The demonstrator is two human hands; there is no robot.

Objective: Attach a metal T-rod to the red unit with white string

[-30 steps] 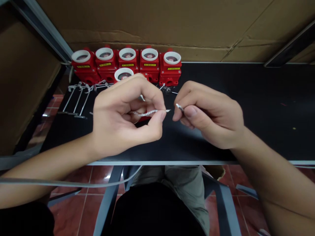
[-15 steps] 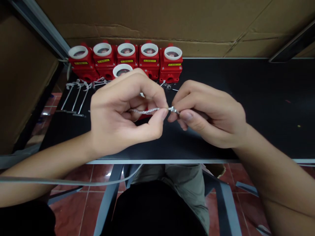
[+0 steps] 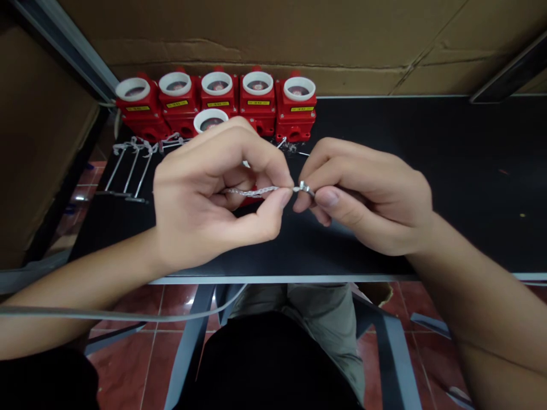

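My left hand (image 3: 200,199) pinches a twisted, clear-and-silver cord (image 3: 252,193) between thumb and index finger. The cord runs back across its palm, where the far end is hidden by the curled fingers. Just past the fingertips, the cord meets a small shiny metal piece (image 3: 304,187). My right hand (image 3: 380,199) grips this piece with thumb and fingers, so most of it is covered. Both hands are in the air above the black table (image 3: 444,188), their fingertips nearly touching.
Behind my hands stands a row of several red boxes (image 3: 296,122) with white rings on top. Another white-ringed box (image 3: 210,119) is partly hidden by my left hand. At the left lie several thin metal rods (image 3: 133,171) with clear cords. A cardboard wall (image 3: 342,45) closes the back.
The right hand has shifted slightly right and turned the metal piece a little, so more of it shows. The left hand keeps its pinch on the cord.
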